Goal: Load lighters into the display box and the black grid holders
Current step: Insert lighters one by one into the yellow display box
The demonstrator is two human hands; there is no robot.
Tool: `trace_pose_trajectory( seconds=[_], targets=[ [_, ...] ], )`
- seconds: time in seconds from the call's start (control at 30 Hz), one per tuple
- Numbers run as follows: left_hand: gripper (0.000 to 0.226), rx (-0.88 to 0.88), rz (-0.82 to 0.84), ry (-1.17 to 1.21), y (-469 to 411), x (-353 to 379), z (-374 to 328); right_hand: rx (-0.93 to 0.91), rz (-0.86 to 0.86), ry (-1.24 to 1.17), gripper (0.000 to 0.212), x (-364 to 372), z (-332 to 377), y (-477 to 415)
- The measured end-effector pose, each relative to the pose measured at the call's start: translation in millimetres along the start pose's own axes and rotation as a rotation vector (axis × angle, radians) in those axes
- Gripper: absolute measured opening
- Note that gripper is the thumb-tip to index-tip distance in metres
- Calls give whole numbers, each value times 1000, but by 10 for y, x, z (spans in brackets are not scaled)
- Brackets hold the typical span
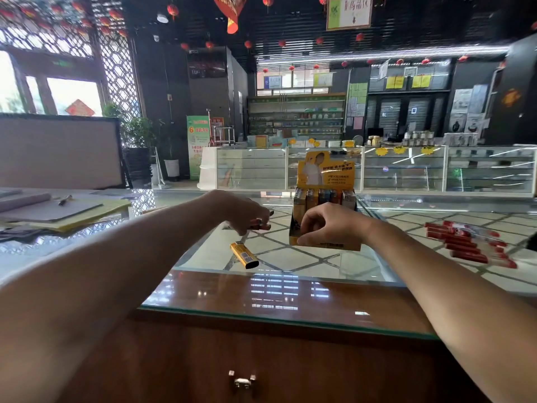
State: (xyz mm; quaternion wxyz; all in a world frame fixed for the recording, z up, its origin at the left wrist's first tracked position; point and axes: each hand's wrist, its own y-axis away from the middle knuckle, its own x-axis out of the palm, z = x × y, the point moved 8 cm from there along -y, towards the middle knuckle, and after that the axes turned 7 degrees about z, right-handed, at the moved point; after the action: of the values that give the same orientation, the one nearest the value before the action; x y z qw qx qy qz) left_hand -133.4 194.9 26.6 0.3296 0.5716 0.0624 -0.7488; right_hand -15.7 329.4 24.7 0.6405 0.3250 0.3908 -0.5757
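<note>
The left hand point(242, 216) hovers over the glass surface point(290, 266) with its grip closed on a couple of reddish lighters point(260, 225), their long axes lying roughly left to right and pointing toward the yellow display box point(322, 210). The box stands just to the right, nearly full of upright lighters. The right hand point(331, 225) has its grip closed on the box's near front wall, so the left hand is the free carrier; a yellow lighter point(244, 255) lies loose on the surface just nearer, long axis slanting near-right.
</note>
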Motion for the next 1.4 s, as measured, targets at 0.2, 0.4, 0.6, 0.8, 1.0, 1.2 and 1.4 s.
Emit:
trace_pose_trajectory(
  seconds=[0.2, 0.4, 0.6, 0.8, 1.0, 1.2, 1.4],
  targets=[
    [41, -11, -116, 5, 32, 34, 37, -7, -4, 4, 27, -1, -9, -18],
    [27, -9, -208, 42, 66, 96, 105, -8, -7, -13, 24, 3, -7, -19],
    [33, -33, -246, 75, 90, 159, 149, -12, -14, -14, 23, 6, 2, -14],
    [21, -4, -332, 184, 113, 145, 180, -6, -20, 0, 26, 1, -2, -11],
    [8, 4, -424, 388, 124, 48, 258, 8, -17, 6, 26, 7, 5, -3],
    [17, 14, -521, 601, 188, -151, 345, 8, -37, 34, 22, 1, 14, 2],
    [13, 165, -592, 1105, 335, -554, 100, -47, -112, 54, 15, -44, 84, 16]
  ],
)
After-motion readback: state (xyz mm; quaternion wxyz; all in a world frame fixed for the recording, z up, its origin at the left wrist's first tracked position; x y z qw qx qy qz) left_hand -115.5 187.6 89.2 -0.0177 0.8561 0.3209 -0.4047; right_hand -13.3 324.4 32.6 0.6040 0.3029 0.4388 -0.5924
